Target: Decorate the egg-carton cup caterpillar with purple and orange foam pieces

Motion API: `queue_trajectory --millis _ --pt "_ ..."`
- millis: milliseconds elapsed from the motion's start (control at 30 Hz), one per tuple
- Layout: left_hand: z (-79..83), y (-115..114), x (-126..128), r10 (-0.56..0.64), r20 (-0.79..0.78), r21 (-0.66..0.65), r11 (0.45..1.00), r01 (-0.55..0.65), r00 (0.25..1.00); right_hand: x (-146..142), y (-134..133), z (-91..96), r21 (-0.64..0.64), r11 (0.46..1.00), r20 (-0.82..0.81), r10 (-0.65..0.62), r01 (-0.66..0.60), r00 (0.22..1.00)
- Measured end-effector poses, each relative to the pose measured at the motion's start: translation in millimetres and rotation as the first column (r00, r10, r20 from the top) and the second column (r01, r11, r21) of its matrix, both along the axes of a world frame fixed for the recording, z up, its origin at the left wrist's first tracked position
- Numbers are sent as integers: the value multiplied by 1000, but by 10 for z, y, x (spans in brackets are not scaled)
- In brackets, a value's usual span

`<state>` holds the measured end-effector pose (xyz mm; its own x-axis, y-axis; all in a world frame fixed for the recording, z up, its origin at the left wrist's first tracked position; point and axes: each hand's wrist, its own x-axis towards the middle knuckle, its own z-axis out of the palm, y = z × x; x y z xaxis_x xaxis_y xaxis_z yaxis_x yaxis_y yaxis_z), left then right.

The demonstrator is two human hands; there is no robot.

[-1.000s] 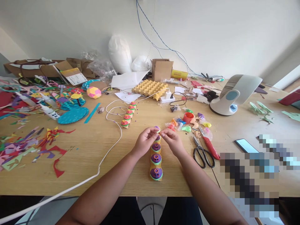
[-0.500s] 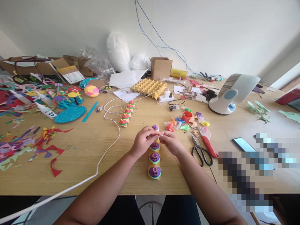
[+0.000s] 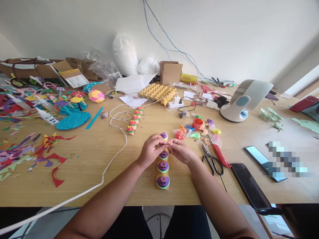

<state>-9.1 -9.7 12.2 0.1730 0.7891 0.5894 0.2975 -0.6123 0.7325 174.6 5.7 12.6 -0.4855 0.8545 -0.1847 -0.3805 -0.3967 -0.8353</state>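
Observation:
My left hand (image 3: 152, 149) and my right hand (image 3: 181, 151) meet fingertip to fingertip above a strip of egg-carton cups (image 3: 163, 167). Both hands are closed in a pinch; whatever lies between the fingertips is too small to make out. The strip points away from me on the table, its cups covered in purple clay with pale green rims, orange rings and small dark dots. My hands hide part of its far half. Farther left lies a similar strip in red and green (image 3: 133, 122), untouched.
Scissors (image 3: 211, 159), a red-handled cutter (image 3: 220, 154) and bagged coloured clay (image 3: 194, 135) lie to the right, near two phones (image 3: 249, 186). A fan (image 3: 245, 101) stands behind them. A white cable (image 3: 114, 154) crosses the left side, by paper scraps (image 3: 25, 149) and glue bottles (image 3: 47, 116).
My fingers stay pinched together over the purple strip, with only a slight shift of the fingertips. The whole view has moved a little.

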Motion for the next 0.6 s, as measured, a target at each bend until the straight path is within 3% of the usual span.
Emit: queue_trajectory --millis 200,600 --pt "11 -9 8 14 -66 52 999 -11 998 33 -3 29 -2 999 2 33 -33 999" --pt "-41 9 19 2 -47 17 1000 -1 999 39 6 -10 16 999 3 32 -32 999"
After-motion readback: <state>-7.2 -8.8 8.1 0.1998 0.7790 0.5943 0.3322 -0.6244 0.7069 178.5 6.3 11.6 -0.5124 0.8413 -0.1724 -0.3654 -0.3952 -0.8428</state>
